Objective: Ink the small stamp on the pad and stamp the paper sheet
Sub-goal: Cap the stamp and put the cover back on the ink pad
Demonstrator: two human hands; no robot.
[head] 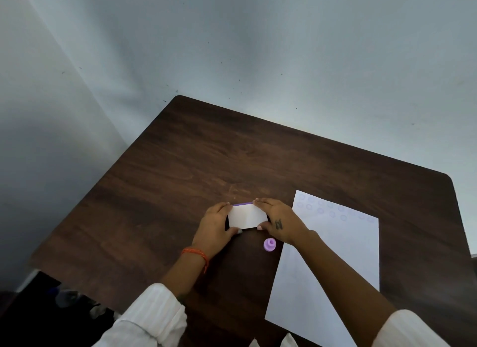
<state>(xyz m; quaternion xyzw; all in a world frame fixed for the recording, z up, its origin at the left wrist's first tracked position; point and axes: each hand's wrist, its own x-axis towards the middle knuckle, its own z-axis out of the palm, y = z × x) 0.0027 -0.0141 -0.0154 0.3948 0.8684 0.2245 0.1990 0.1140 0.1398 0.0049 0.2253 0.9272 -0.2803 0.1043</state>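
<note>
Nearest the camera, two white ribbed sleeves enter from the lower edge, both forearms reaching forward over the dark brown wood-grain table. The white rectangular paper sheet lies flat on the right part of the table; the right forearm crosses its near left portion. Faint rows of pale purple round stamp marks show along its far end. The small lilac plastic stamp stands upright on the bare wood, just left of the sheet and just beside the right wrist, held by neither hand. An orange thread bracelet circles the left wrist. Farther on, the left hand and right hand grip the opposite short ends of the flat white rectangular ink pad case, fingers curled around its edges and partly covering them. A purple strip shows along its far edge. Beyond stands a pale grey wall.
</note>
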